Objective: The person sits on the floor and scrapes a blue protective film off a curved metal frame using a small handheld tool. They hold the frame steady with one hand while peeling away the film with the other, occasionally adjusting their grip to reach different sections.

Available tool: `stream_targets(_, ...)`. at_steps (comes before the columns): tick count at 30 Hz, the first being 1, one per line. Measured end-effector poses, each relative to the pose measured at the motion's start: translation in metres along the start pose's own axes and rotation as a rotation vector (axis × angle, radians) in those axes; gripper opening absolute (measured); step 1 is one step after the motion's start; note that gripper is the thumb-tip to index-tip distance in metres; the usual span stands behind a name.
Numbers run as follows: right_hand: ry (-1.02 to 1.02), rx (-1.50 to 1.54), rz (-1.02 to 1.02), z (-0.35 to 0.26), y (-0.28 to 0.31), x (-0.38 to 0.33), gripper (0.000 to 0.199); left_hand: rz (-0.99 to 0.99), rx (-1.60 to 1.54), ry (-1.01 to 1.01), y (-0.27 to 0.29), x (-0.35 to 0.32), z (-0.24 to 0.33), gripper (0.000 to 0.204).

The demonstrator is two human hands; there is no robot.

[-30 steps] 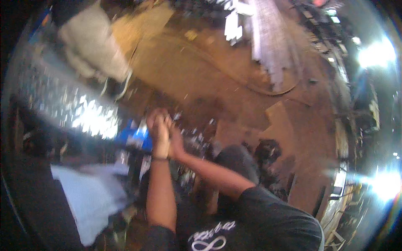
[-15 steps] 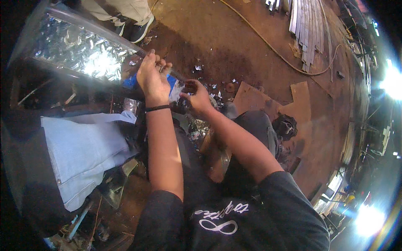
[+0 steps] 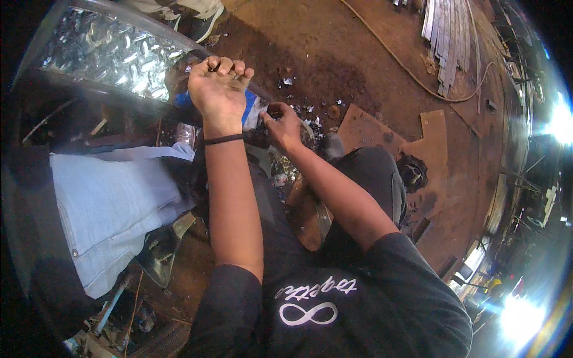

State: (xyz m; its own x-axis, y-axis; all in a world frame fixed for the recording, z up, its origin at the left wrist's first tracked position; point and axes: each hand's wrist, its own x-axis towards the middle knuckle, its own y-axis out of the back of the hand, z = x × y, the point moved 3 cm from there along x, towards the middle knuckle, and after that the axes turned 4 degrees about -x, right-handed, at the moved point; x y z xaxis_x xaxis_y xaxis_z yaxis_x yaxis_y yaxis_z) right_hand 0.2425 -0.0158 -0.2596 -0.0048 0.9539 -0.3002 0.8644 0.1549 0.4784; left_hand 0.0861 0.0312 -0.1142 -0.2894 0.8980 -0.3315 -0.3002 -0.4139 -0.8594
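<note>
My left hand (image 3: 221, 92), with a dark band (image 3: 224, 139) at the wrist, is turned palm up. Its fingers are loosely bent and apart, and the palm is bare. Behind it passes a long dark metal bar (image 3: 179, 40), edging a shiny raised-tread metal plate (image 3: 113, 53). Close to the bar's nearer end, my right hand (image 3: 283, 130) is curled, thumb toward the fingers; whatever lies inside the curl is too dark to name. Blue and whitish material (image 3: 250, 107) shows between my hands.
Pale blue denim cloth (image 3: 119, 209) hangs at left. Another person's shoe (image 3: 206, 24) stands beyond the plate. Flat brown sheets (image 3: 382, 134), metal strips (image 3: 447, 45) and a hose (image 3: 412, 74) lie on the floor. Scraps are scattered past my right hand.
My left hand has moved slightly up and left, its palm turning more toward view. My right hand has shifted a little to the right and up.
</note>
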Motion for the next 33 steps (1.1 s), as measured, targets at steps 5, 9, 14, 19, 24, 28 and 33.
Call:
stream_targets(5, 0.016, 0.111, 0.054, 0.011, -0.005, 0.005, 0.041, -0.049, 0.019, 0.049, -0.004, 0.005, -0.002, 0.014)
stream_targets(9, 0.04, 0.008, 0.059, 0.007, -0.004, 0.005, 0.039, -0.14, 0.037, 0.075, -0.01, 0.002, -0.006, 0.013)
stream_targets(14, 0.073, 0.018, 0.102, 0.0, -0.003, -0.002, 0.038, -0.228, 0.113, 0.076, -0.015, 0.001, -0.01, 0.016)
stream_targets(19, 0.032, 0.055, 0.1, 0.001, -0.003, -0.004, 0.041, -0.256, 0.15, 0.075, -0.018, 0.0, -0.013, 0.015)
stream_targets(24, 0.019, 0.045, 0.073, -0.004, -0.001, -0.004, 0.043, -0.274, 0.15, 0.08, -0.019, -0.001, -0.011, 0.015)
stream_targets(28, 0.046, 0.039, 0.082, 0.001, 0.0, -0.002, 0.039, -0.302, 0.129, 0.103, -0.019, 0.004, -0.013, 0.015)
stream_targets(33, 0.021, 0.045, 0.066, -0.013, 0.003, -0.01, 0.034, -0.255, 0.154, 0.114, -0.012, 0.005, -0.014, 0.017)
